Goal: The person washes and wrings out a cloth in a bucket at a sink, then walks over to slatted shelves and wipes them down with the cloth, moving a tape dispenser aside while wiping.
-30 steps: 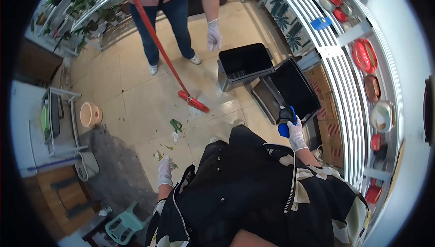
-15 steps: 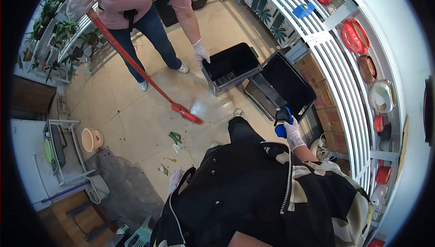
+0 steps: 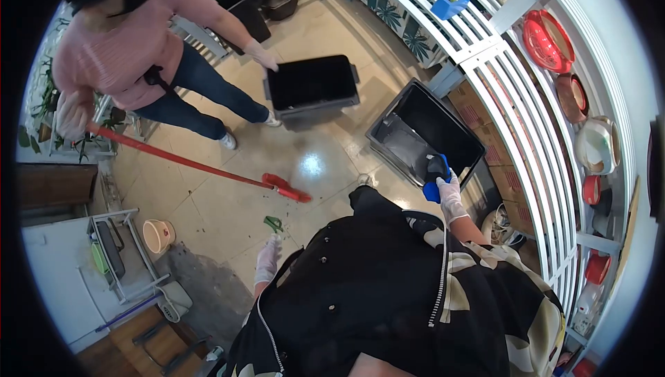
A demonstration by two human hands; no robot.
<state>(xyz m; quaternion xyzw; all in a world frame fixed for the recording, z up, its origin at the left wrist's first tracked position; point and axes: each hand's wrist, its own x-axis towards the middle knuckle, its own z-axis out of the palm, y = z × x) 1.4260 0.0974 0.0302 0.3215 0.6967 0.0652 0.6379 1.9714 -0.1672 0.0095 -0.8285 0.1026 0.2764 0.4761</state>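
My right hand, in a thin white glove, is closed around a blue-and-black object whose kind I cannot make out. It is held over the near corner of a large black bin, which stands open on the floor. My left hand, gloved too, hangs by my side with its fingers loosely stretched and nothing visible in them. Just beyond its fingertips, a green leaf scrap lies on the tiles.
Across from me a person holds a long-handled red broom in one hand and a smaller black bin in the other. White slatted shelves with pots run along the right. At left stand a beige bucket and a metal rack.
The other person has stepped left and drawn the smaller bin away from the large one. My left hand has risen further into view. My right hand keeps hold of the blue-and-black object.
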